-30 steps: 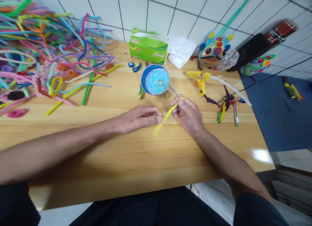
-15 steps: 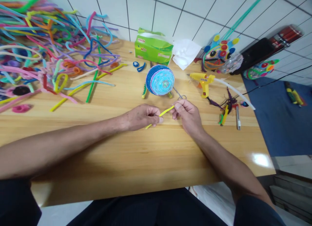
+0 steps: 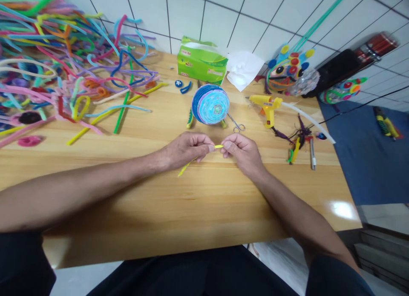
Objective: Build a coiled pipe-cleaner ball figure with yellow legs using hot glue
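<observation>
Both hands pinch one short yellow pipe cleaner (image 3: 185,168) just above the wooden table. My left hand (image 3: 192,149) grips it with thumb and forefinger, and a free end sticks out below, toward the lower left. My right hand (image 3: 241,151) pinches the other end, and only a small bit of yellow shows between the two hands. Right behind them stands a round blue-and-turquoise coiled piece (image 3: 212,104), with green-and-yellow handles showing from beneath it. Small scissors (image 3: 238,126) lie beside it, above my right hand.
A heap of coloured pipe cleaners (image 3: 73,66) covers the left of the table (image 3: 198,215). Behind are a green tissue pack (image 3: 203,64) and a crumpled white tissue (image 3: 244,70). On the right lie a yellow glue gun (image 3: 266,106), a cutter knife (image 3: 312,153) and decorated crafts (image 3: 284,72).
My hands have come closer together on the yellow pipe cleaner. A longer end now hangs out below my left hand, and the scissors' handles have come into fuller view.
</observation>
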A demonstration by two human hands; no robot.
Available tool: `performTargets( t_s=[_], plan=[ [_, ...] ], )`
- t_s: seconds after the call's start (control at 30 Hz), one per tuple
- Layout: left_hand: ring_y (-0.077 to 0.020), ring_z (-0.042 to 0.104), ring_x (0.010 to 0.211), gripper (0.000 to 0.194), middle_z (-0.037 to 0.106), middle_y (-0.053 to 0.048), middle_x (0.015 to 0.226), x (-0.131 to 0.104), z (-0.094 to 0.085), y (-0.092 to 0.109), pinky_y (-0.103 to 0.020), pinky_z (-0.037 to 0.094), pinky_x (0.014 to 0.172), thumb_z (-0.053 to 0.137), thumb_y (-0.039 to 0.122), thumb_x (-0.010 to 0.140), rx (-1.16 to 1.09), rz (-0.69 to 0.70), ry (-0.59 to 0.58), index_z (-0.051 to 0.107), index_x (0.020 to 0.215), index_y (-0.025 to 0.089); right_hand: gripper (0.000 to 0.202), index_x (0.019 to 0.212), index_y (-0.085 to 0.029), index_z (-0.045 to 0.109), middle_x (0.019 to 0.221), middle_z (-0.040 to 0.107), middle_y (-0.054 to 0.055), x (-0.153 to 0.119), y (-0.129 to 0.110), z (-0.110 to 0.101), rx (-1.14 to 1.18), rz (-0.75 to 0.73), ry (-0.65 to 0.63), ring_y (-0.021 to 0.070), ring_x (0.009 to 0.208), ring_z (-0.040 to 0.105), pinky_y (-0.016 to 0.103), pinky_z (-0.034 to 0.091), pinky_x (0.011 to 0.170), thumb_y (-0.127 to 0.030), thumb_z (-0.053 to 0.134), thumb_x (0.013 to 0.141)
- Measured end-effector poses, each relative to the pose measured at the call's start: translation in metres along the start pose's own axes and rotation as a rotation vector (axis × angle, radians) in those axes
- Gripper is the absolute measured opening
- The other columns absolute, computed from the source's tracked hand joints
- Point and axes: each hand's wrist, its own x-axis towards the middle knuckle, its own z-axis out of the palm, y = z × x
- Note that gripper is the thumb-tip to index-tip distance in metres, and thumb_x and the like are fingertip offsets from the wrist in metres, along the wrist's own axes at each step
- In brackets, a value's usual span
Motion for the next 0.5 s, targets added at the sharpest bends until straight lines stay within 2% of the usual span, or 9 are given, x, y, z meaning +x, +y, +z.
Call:
performTargets(
  t_s=[0.17,0.33,0.5],
  plan=[
    [-0.0108,0.048,0.057,0.028,0.057,0.004,0.066,-0.0015,0.0027,-0.0026,-0.022,0.038,0.056,0.07,0.044,0.1,0.002,0.055,0.007,0.075,0.099,0.016,0.055,0.085,-0.023,0.076,0.069,0.073,-0.004,0.0006,-0.0003,0.0012,0.167,0.097,-0.053,0.0097,0.056,0.06,0.024,0.05,0.057,-0.073,0.098,0.076],
    [-0.0104,0.048,0.058,0.028,0.057,0.004,0.066,-0.0021,0.0062,-0.0049,-0.02,0.037,0.056,0.069,0.043,0.101,0.017,0.089,0.056,0.075,0.098,0.016,0.054,0.088,-0.023,0.075,0.079,0.076,-0.002,-0.0007,0.0012,0.0008,0.033,0.037,-0.062,0.0115,0.064,0.064,0.026,0.052,0.062,-0.075,0.092,0.082],
    [-0.0091,0.045,0.053,0.034,0.055,0.004,0.063,-0.0031,0.0076,-0.0042,-0.019,0.034,0.051,0.069,0.048,0.102,0.04,0.001,0.02,0.07,0.088,0.017,0.037,0.084,-0.024,0.077,0.075,0.076,-0.003,-0.0022,0.0042,0.0014,0.016,-0.004,0.006,0.0111,0.064,0.061,0.027,0.049,0.065,-0.058,0.09,0.089]
  ],
)
